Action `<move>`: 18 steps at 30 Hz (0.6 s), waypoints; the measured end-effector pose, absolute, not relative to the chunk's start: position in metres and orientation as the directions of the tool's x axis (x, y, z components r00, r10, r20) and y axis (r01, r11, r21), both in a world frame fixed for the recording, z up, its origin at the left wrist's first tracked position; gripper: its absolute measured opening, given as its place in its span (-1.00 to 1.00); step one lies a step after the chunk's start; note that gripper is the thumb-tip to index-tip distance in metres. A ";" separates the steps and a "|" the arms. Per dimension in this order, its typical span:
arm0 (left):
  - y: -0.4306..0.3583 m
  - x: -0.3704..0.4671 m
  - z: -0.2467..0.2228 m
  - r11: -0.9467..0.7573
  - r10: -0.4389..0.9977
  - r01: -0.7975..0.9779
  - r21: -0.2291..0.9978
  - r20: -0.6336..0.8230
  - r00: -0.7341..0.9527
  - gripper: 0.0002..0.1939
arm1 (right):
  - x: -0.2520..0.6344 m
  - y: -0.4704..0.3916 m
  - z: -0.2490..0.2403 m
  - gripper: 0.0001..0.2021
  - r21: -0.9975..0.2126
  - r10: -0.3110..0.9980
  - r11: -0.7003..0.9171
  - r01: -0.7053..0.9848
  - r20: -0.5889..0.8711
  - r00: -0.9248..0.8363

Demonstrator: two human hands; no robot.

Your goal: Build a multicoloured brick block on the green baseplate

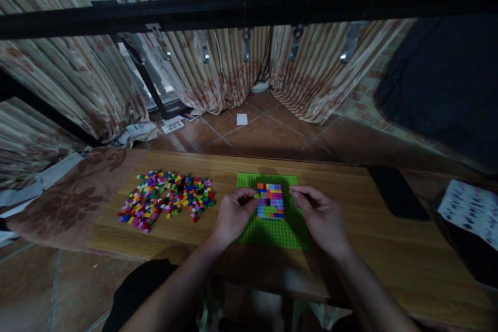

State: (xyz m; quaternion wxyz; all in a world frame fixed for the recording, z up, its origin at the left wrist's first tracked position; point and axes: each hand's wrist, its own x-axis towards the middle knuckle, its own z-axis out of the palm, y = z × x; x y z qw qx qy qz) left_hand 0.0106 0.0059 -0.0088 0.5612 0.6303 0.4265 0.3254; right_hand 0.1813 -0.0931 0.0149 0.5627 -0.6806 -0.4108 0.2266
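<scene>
Found, as landmark, a green studded baseplate (288, 237) flat on a wooden table (358, 270). Recorded on the baseplate, toward its far half: a multicoloured brick block (270, 207), roughly rectangular, with orange, purple, blue and green pieces in rows and a dark spot near the middle. Noted from the left side of the baseplate: the left hand (233, 218), thumb and forefinger drawn together at the left edge of the block, with a small green piece (256, 195) at the tips; cannot tell from this view whether to record it as gripped or as merely touched. Noted over the right edge of the baseplate: the right hand (321, 218), thumb and forefinger brought close together, just beside the block and apart from it, other fingers curled; cannot tell of any piece between the tips. Observed left of the baseplate, well apart from it: a spread of loose bricks (155, 197) in many colours, on the same table. Observed right of the baseplate: a dark flat rectangular item (399, 192) near the table's far edge, and farther right a white sheet (469, 207) with dark printed marks. Seen beyond the baseplate: tiled floor (272, 137) with a small white paper (241, 119), striped curtains (233, 72), and a black bar (218, 8) with metal hooks (246, 44) below. Logged to the far left of the baseplate, past the bricks: a reddish patterned cloth (78, 192).
</scene>
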 end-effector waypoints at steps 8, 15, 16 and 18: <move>0.007 0.017 -0.018 -0.095 0.913 0.231 0.968 -0.007 0.407 -0.78 | 0.182 -0.095 0.009 -0.79 -0.934 0.822 -0.033 0.355 0.177 0.541; 0.003 0.016 -0.012 -0.178 0.922 0.338 0.924 0.036 0.386 -0.76 | 0.182 -0.096 0.011 -0.80 -0.924 0.824 -0.047 0.379 0.178 0.537; 0.003 0.016 -0.012 -0.180 0.921 0.345 0.921 0.035 0.387 -0.75 | 0.182 -0.096 0.011 -0.80 -0.923 0.825 -0.050 0.382 0.178 0.537; 0.002 0.015 -0.011 -0.190 0.918 0.354 0.916 0.038 0.394 -0.75 | 0.182 -0.096 0.011 -0.80 -0.921 0.826 -0.050 0.386 0.179 0.535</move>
